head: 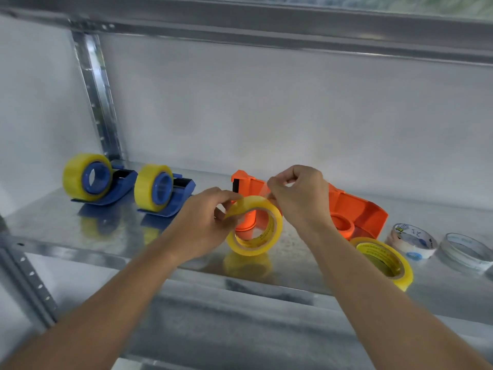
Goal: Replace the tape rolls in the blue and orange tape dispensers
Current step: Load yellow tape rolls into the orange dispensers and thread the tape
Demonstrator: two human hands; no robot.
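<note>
Both blue dispensers (184,189) carry rolls; left hand (205,222) grips a yellow roll (254,227), right fingers (277,186) pinch its tape, hiding the orange dispenser (357,209).

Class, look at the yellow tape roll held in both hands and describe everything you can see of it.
The yellow tape roll is a translucent ring wound on a pale core with faint print inside. It stands on edge, tilted, its lower rim at or just above the metal shelf, in front of the orange dispenser. The left hand grips its left rim; the right hand pinches near its top edge.
</note>
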